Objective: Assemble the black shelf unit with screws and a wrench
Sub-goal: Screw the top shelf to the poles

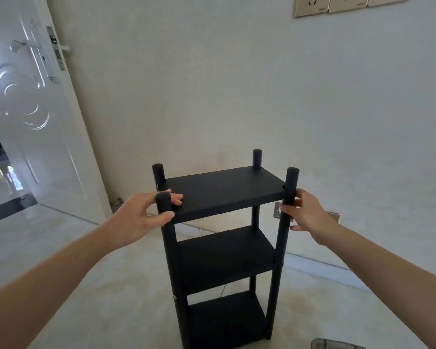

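The black shelf unit [222,192] stands upright on the pale floor, with three boards between black round posts. My left hand [139,217] grips the near left post just below its top, thumb in front and fingers over the top board. My right hand [306,214] grips the near right post a little under the top board. No screws or wrench are in view.
A white door [28,117] stands open at the left, with a doorstop [116,201] at the wall's foot. Wall sockets [312,6] sit at the top right. A grey translucent container [335,344] pokes in at the bottom right edge. A small plate [278,210] is on the wall behind the shelf.
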